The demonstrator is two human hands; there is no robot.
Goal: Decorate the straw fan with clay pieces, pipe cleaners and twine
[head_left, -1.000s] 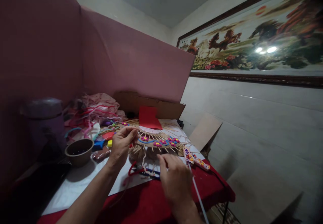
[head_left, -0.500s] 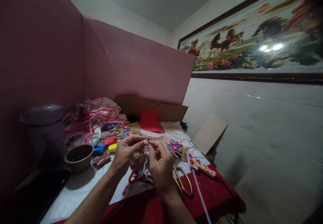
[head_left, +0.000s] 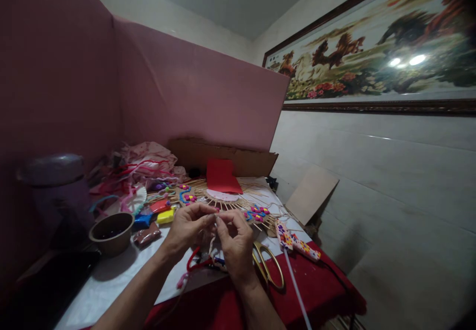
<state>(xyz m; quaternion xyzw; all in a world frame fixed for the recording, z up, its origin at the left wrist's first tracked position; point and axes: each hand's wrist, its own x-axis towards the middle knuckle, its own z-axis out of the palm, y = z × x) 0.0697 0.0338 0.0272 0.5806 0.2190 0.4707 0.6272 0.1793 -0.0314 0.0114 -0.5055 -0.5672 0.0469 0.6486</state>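
Both hands meet fingertip to fingertip, the left hand [head_left: 188,231] and right hand [head_left: 235,243] pinched together on a pale cord [head_left: 211,244] hanging straight down between them, the stick fan [head_left: 238,205] just beyond.

Both hands, left hand [head_left: 186,228] and right hand [head_left: 235,243], pinch a small piece together just before the stick fan [head_left: 238,205]; gold scissors [head_left: 268,265] lie right of it; brown bowl [head_left: 110,231] well left.

Fingers [head_left: 208,221] hide whatever small thing they pinch.
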